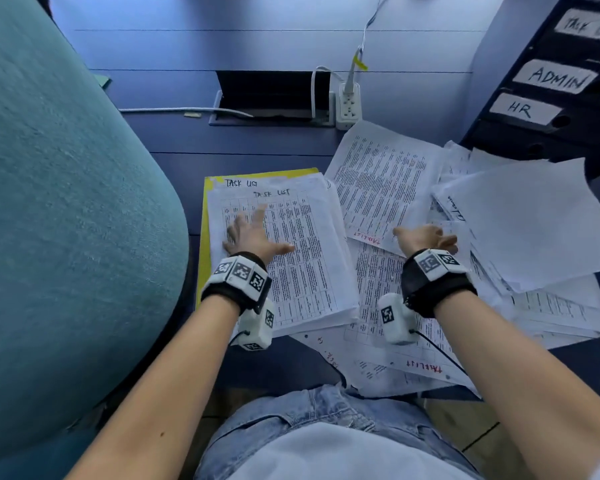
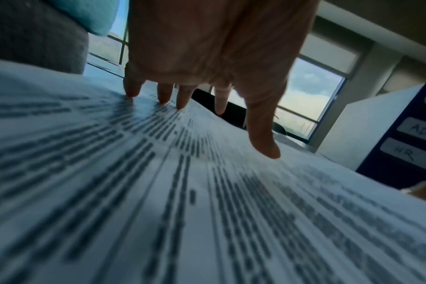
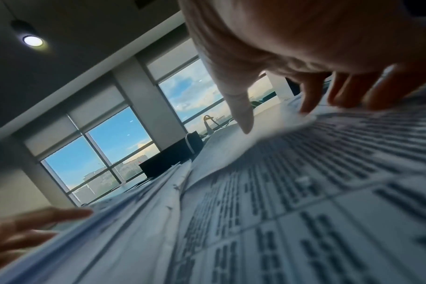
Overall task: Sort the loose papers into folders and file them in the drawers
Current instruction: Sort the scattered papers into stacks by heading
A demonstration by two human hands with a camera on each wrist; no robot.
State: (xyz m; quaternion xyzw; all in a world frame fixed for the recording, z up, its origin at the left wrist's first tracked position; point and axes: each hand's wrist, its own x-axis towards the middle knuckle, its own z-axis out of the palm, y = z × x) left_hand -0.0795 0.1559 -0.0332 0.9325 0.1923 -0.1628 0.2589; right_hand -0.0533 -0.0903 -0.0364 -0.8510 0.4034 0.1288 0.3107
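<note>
A teal chair back (image 1: 66, 220) fills the space left of the yellow folder (image 1: 204, 237), the landmark here. The dark blue table (image 1: 257, 46) carries everything. Right of and beyond the folder stands a dark drawer unit (image 1: 551, 98) with white handwritten labels: "TASK LIST" partly cut off at the top, then "ADMIN" (image 1: 555, 79), then "HR" (image 1: 520, 109). Between the folder and the drawers spreads a heap of loose papers (image 1: 499, 237), printed in dense tables; two of its sheets bear red "TASK LIST" writing seen upside down. On the folder, whose tab reads "TASK LIST", lies a stack of printed sheets (image 1: 309, 254), the top one headed "TASK LIST" by hand. The left hand (image 1: 253, 233) rests flat on that stack, fingers (image 2: 163, 94) spread and straight. The right hand (image 1: 426, 239), just right of the folder, has its fingers (image 3: 309, 96) curled down onto the loose papers; whether it pinches a sheet cannot be told.
</note>
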